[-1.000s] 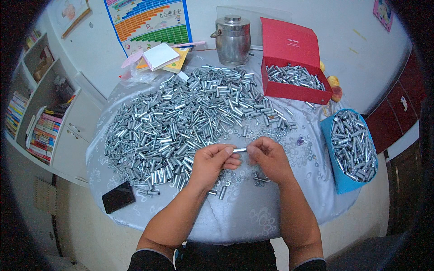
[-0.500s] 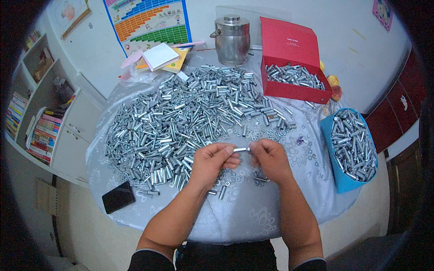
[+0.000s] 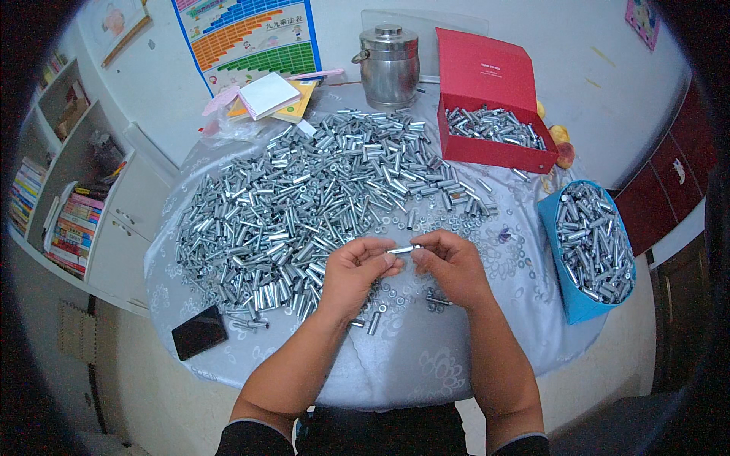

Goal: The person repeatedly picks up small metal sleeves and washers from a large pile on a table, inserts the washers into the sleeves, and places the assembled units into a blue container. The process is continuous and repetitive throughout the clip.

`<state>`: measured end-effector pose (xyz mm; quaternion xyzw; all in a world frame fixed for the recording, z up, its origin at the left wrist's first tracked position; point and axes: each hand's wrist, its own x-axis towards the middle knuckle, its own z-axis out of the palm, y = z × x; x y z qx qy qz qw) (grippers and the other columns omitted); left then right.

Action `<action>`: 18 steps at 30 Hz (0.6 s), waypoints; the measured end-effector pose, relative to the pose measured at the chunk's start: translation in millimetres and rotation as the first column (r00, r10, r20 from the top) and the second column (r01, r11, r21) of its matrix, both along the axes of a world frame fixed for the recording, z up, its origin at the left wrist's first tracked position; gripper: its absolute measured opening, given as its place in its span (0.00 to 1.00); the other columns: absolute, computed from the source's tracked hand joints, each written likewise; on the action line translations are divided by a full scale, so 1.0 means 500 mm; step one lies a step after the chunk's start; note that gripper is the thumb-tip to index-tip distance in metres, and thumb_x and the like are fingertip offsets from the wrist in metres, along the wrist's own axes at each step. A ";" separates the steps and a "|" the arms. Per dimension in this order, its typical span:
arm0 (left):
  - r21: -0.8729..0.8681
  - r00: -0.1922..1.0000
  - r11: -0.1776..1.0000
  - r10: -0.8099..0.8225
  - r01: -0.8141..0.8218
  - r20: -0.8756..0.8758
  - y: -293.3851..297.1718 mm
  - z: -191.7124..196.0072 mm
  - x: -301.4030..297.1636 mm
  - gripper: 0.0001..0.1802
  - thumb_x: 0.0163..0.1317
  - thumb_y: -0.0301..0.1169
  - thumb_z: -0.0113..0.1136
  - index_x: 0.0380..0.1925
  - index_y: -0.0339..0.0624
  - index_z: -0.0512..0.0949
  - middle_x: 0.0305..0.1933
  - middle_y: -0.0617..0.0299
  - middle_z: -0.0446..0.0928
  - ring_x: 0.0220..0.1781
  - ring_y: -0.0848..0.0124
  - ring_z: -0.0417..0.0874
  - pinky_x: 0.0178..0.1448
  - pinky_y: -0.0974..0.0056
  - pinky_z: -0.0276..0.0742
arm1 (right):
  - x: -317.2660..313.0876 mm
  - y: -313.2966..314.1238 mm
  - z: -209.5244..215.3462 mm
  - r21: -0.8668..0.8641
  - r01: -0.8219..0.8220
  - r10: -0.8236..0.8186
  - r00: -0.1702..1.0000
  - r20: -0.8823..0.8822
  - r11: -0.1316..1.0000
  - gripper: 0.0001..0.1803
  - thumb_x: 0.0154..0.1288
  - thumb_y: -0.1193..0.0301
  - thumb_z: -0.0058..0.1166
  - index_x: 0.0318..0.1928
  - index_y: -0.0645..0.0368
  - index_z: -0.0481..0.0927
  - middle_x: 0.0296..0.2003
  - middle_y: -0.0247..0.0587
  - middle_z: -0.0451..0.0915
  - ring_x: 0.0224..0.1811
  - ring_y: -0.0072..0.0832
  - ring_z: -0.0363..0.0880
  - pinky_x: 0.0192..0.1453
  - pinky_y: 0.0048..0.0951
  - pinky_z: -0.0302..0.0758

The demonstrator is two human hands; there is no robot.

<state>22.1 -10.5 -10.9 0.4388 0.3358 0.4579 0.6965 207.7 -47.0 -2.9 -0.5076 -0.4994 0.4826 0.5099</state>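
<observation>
Both hands met over the near middle of the rounded worktop [image 3: 430,353], and there between them was the slim, shiny silver metal cylinder [image 3: 401,250], lying nearly level from left to right! The bare left hand [image 3: 356,267] had its left end gripped between thumb and fingers, while the bare right hand [image 3: 450,266] had the right end pinched by thumb and forefinger. Two hands clamped on one piece!

Just beyond and to the left spread a broad heap of silver metal tubes and rods [image 3: 304,201], with flat silver ring washers [image 3: 458,222] scattered to its right. Over at near left lay a black rectangular phone [image 3: 199,333]. At far right, a red cardboard box [image 3: 498,156] stood with its lid raised, loaded with more metal pieces; nearer on the right, a light-blue fabric-like bin [image 3: 553,254] was full of them too! Along the far edge a round stainless-steel pot [image 3: 389,74] stood upright, and to its left a white notepad [image 3: 268,95] lay over a yellow booklet [image 3: 302,104]. Silver-grey patterned cloth [image 3: 357,372] draped the lot.
</observation>
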 end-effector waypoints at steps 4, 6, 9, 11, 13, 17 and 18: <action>-0.077 0.999 0.996 -0.046 0.044 -0.027 0.001 0.013 -0.004 0.12 0.63 0.24 0.60 0.46 0.31 0.78 0.38 0.53 0.83 0.35 0.67 0.85 0.42 0.67 0.84 | -0.001 -0.002 -0.001 0.060 0.021 -0.021 1.000 0.008 0.998 0.11 0.63 0.75 0.60 0.45 0.63 0.80 0.32 0.33 0.81 0.31 0.17 0.76 0.35 0.19 0.73; -0.107 0.996 0.992 -0.077 0.072 -0.052 0.002 0.014 -0.006 0.12 0.63 0.24 0.60 0.46 0.31 0.78 0.37 0.53 0.83 0.35 0.68 0.85 0.42 0.67 0.83 | 0.000 -0.002 0.000 0.064 0.026 -0.026 1.000 0.010 0.998 0.11 0.63 0.75 0.60 0.45 0.63 0.80 0.32 0.33 0.81 0.31 0.17 0.76 0.35 0.19 0.73; -0.067 0.996 0.997 -0.051 0.046 -0.075 -0.004 0.015 -0.002 0.12 0.62 0.22 0.60 0.46 0.31 0.78 0.37 0.54 0.82 0.34 0.68 0.85 0.42 0.67 0.83 | 0.007 -0.001 -0.005 0.028 0.013 -0.013 1.000 0.021 1.000 0.10 0.63 0.75 0.61 0.44 0.63 0.80 0.31 0.31 0.80 0.30 0.16 0.76 0.34 0.19 0.72; 0.016 0.994 1.000 -0.015 0.016 -0.109 -0.007 0.013 0.001 0.12 0.62 0.21 0.60 0.45 0.32 0.78 0.37 0.54 0.82 0.34 0.68 0.85 0.41 0.67 0.83 | 0.012 -0.001 -0.009 -0.019 0.008 -0.007 0.998 0.067 1.000 0.10 0.63 0.75 0.61 0.43 0.63 0.80 0.30 0.31 0.80 0.30 0.16 0.76 0.33 0.19 0.72; 0.047 0.995 0.999 0.006 -0.001 -0.099 -0.006 0.009 0.002 0.12 0.61 0.21 0.59 0.45 0.32 0.78 0.37 0.54 0.82 0.34 0.69 0.85 0.41 0.67 0.82 | 0.004 -0.002 -0.001 0.036 0.009 -0.011 0.998 0.062 0.999 0.09 0.63 0.75 0.61 0.42 0.63 0.80 0.30 0.31 0.80 0.30 0.15 0.76 0.33 0.19 0.72; 0.115 0.998 0.992 0.051 -0.046 -0.045 -0.011 0.005 0.006 0.13 0.62 0.21 0.59 0.46 0.31 0.78 0.37 0.55 0.82 0.35 0.69 0.85 0.41 0.67 0.83 | 0.000 -0.006 -0.007 0.074 -0.004 0.007 0.999 -0.041 0.997 0.09 0.62 0.76 0.61 0.43 0.63 0.80 0.31 0.31 0.80 0.32 0.16 0.76 0.35 0.20 0.73; 0.068 0.999 0.998 0.015 -0.012 -0.040 -0.011 0.010 0.006 0.13 0.62 0.22 0.59 0.47 0.31 0.77 0.37 0.55 0.82 0.35 0.69 0.85 0.40 0.66 0.83 | 0.002 -0.008 -0.008 0.098 0.003 -0.001 1.000 -0.019 0.995 0.09 0.62 0.76 0.61 0.43 0.63 0.80 0.32 0.31 0.80 0.32 0.16 0.77 0.36 0.20 0.73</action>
